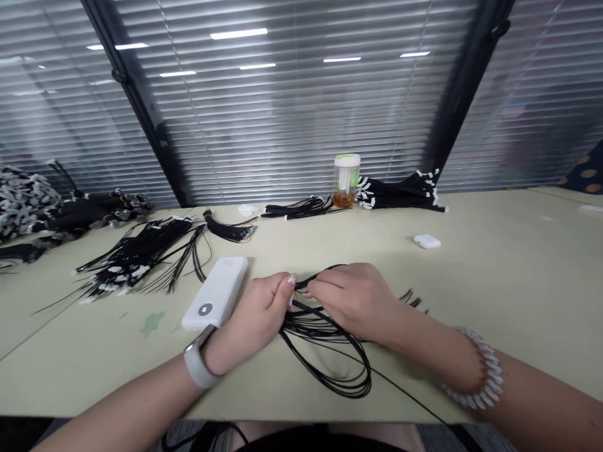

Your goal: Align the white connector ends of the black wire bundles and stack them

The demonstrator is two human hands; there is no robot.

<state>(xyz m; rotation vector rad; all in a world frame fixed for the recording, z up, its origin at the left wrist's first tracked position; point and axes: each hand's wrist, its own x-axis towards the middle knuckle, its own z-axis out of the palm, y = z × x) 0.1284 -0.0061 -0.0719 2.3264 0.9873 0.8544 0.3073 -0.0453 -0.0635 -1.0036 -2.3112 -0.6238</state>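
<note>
Head view: two hands gather a coil of thin black cords on the desk.

Glossy, hair-thin black cords lie looped in a loose oval, trailing toward 5 o'clock from the hands, near the desk front edge. Left hand, watch on wrist, has its grip closed, pinching the strands at the loop's 11 o'clock; right hand, beaded bracelet on the wrist, grip closed over the same bunch. A white power bank sits at 9 o'clock of the left hand.
</note>
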